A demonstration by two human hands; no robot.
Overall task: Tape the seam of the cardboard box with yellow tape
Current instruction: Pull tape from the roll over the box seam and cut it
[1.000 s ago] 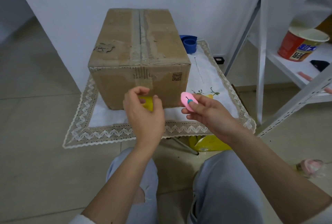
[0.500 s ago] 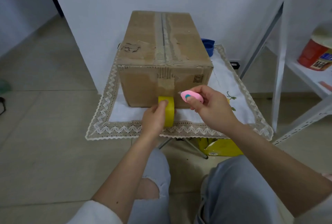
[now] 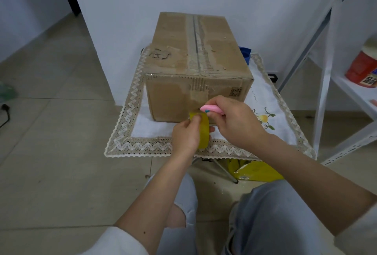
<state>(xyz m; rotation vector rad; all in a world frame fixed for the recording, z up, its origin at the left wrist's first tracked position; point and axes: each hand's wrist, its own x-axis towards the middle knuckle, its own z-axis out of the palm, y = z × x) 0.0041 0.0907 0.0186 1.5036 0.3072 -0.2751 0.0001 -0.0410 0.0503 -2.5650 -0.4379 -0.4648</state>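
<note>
On the lace-edged white cloth of the desk (image 3: 142,132) stands the brown cardboard box (image 3: 195,66), its top seam untaped. In front of it the left hand (image 3: 186,136) grips the yellow tape roll (image 3: 202,128); just beside, the right hand (image 3: 234,122) pinches a small pink oval cutter (image 3: 210,109).

Soft, even indoor light; mild blur, edges bowed by wide-angle.
</note>
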